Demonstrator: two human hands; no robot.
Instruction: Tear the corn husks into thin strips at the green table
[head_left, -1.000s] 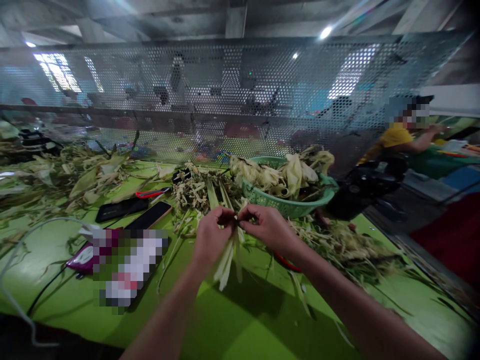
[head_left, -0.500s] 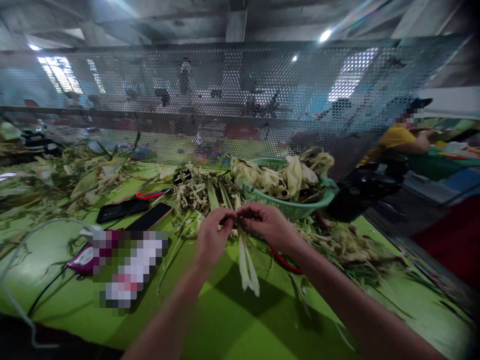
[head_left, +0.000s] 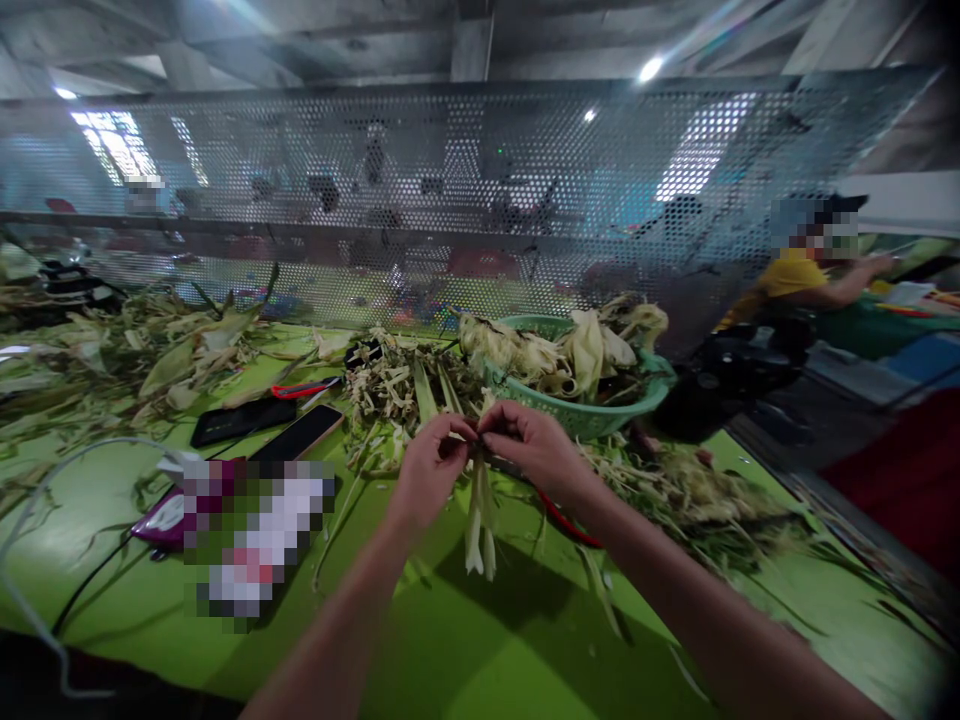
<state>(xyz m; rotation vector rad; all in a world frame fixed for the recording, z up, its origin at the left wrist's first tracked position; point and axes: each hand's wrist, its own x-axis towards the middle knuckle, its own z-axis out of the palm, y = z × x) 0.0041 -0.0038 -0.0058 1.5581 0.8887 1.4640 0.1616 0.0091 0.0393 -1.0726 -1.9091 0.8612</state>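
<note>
My left hand (head_left: 435, 470) and my right hand (head_left: 534, 450) meet at the middle of the green table (head_left: 450, 640), fingertips pinched together. Between them they hold a pale husk strip (head_left: 481, 525), whose split ends hang down toward me. A little of it shows above the fingers. Just beyond my hands lies a heap of small knotted husk pieces (head_left: 386, 390). Behind my right hand stands a green basket (head_left: 600, 415) filled with dry husks (head_left: 589, 350).
Two dark phones (head_left: 296, 437), red-handled scissors (head_left: 307, 388), a purple packet (head_left: 169, 515) and a white cable (head_left: 22, 520) lie left. Loose husks (head_left: 172, 360) cover the back left, more (head_left: 697, 495) the right. Behind stands a perforated screen (head_left: 450, 200). A person in yellow (head_left: 799, 275) sits far right.
The hanging ends of the husk strip have swung left and sit closer together. Both hands stay pinched on it, with the fingers slightly shifted. The person at the right has stretched an arm out.
</note>
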